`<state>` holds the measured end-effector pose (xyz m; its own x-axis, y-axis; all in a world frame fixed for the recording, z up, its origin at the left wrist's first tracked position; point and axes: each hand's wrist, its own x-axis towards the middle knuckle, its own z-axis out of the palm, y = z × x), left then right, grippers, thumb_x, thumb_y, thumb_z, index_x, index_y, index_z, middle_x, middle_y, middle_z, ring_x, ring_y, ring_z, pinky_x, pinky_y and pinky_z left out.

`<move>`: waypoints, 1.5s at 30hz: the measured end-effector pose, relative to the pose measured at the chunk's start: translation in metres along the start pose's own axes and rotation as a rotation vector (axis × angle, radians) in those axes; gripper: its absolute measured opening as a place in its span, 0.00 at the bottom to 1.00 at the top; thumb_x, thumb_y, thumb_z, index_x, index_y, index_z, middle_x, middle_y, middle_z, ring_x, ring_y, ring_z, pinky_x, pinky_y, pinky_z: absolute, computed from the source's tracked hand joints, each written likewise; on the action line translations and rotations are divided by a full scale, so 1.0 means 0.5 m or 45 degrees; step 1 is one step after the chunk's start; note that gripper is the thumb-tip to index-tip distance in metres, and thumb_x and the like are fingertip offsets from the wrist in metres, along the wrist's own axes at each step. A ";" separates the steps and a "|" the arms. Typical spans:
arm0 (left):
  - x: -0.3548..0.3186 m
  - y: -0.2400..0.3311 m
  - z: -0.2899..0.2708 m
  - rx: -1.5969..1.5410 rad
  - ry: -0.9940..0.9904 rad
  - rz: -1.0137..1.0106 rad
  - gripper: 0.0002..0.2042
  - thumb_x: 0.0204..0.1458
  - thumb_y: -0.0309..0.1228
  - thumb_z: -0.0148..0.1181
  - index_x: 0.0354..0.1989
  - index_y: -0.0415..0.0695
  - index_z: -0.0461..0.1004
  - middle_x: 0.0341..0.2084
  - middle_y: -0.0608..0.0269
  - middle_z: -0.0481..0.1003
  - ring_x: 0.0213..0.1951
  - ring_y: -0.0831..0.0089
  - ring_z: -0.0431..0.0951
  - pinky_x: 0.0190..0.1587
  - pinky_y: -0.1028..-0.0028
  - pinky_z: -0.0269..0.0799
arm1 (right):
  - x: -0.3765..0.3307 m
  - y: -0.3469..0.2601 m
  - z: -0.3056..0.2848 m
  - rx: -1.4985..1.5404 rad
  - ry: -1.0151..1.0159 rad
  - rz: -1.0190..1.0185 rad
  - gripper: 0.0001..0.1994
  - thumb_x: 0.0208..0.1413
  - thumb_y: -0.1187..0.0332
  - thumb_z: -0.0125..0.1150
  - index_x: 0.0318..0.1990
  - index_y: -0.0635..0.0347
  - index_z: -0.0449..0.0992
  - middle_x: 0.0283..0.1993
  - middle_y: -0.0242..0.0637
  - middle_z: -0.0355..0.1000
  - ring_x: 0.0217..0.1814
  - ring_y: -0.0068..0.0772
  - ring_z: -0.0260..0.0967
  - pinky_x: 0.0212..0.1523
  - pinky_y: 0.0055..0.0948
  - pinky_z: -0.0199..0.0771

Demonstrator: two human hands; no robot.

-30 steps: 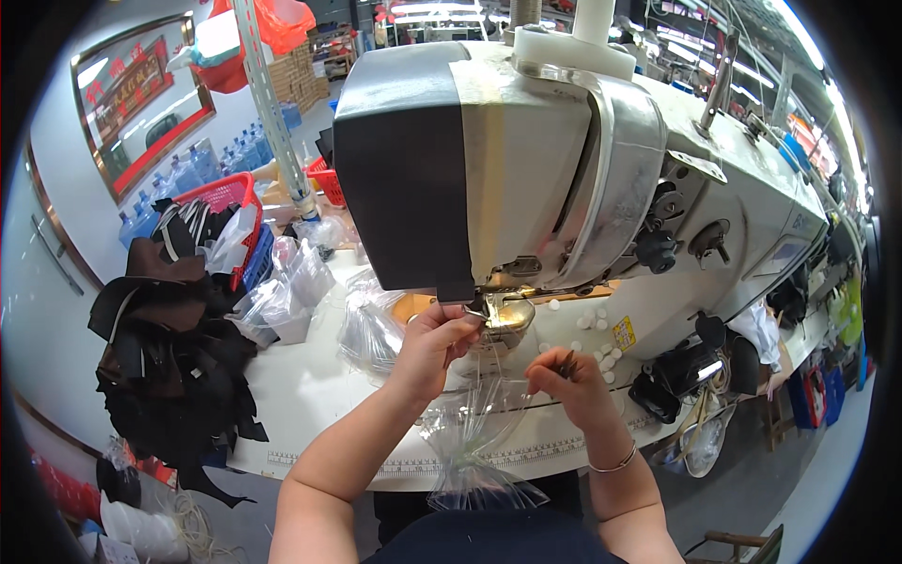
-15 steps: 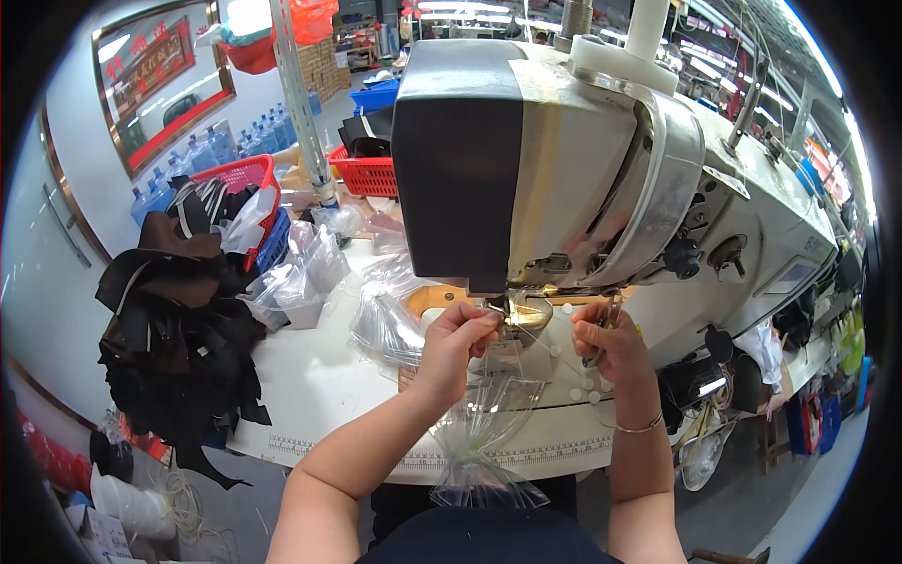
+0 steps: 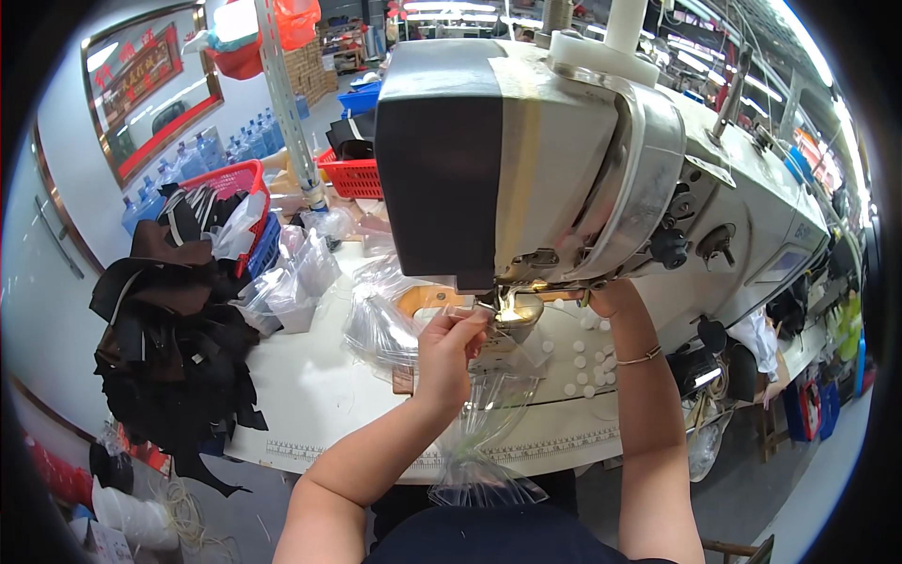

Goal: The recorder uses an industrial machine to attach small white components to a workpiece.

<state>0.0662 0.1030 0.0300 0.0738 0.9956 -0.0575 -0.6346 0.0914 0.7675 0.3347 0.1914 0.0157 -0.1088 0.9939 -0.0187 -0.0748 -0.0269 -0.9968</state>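
My left hand (image 3: 445,355) is closed in a pinch just left of the lit needle area (image 3: 508,306) of a large sewing machine (image 3: 554,150). What its fingertips grip is too small to make out. Clear plastic (image 3: 484,423) lies below and beside this hand, gathered and running over the table's front edge towards my lap. My right hand (image 3: 613,299) reaches up under the machine's arm, on the right of the needle area. The machine's lower edge hides most of its fingers, so what they hold does not show.
Several small white discs (image 3: 580,362) lie scattered near my right forearm. More clear plastic (image 3: 383,324) sits left of the needle. Dark scraps (image 3: 174,348) hang over the table's left edge by a red basket (image 3: 246,179). A ruler strip (image 3: 310,451) follows the front edge.
My right hand has moved up and forward under the machine's arm. The small slim tool seen in it before is now out of sight. My left hand keeps its pinch by the needle.
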 end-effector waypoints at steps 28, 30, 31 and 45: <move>0.078 0.077 -0.043 -0.158 0.110 0.030 0.06 0.47 0.23 0.52 0.31 0.44 0.62 0.23 0.65 0.67 0.29 0.75 0.71 0.32 0.76 0.70 | -0.273 0.073 0.130 -0.264 0.560 -0.272 0.11 0.55 0.70 0.49 0.45 0.62 0.70 0.21 0.23 0.60 0.20 0.11 0.52 0.21 0.12 0.54; 0.075 0.102 -0.087 -0.204 0.018 0.195 0.07 0.49 0.22 0.51 0.34 0.41 0.61 0.28 0.61 0.67 0.35 0.68 0.74 0.38 0.73 0.73 | -0.296 0.081 0.164 -0.474 0.529 -0.368 0.10 0.55 0.70 0.49 0.42 0.62 0.71 0.23 0.26 0.63 0.23 0.13 0.56 0.24 0.13 0.58; 0.062 0.110 -0.102 -0.120 0.027 0.250 0.06 0.49 0.22 0.51 0.34 0.41 0.61 0.28 0.61 0.68 0.34 0.68 0.74 0.37 0.74 0.73 | -0.312 0.076 0.193 -0.591 0.519 -0.455 0.09 0.54 0.70 0.50 0.40 0.63 0.72 0.24 0.28 0.65 0.24 0.15 0.59 0.25 0.15 0.60; -0.174 0.154 -0.179 0.440 -0.009 0.351 0.15 0.47 0.18 0.52 0.45 0.34 0.62 0.32 0.57 0.71 0.32 0.74 0.75 0.35 0.79 0.71 | -0.217 -0.019 0.466 -1.021 0.051 -1.387 0.15 0.38 0.67 0.65 0.36 0.61 0.74 0.27 0.35 0.69 0.25 0.32 0.66 0.23 0.26 0.67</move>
<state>-0.0578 0.0251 0.0371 -0.0562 0.9815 0.1831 -0.3367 -0.1913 0.9220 0.1159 0.0590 0.0450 -0.3360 0.4724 0.8148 0.4914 0.8260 -0.2762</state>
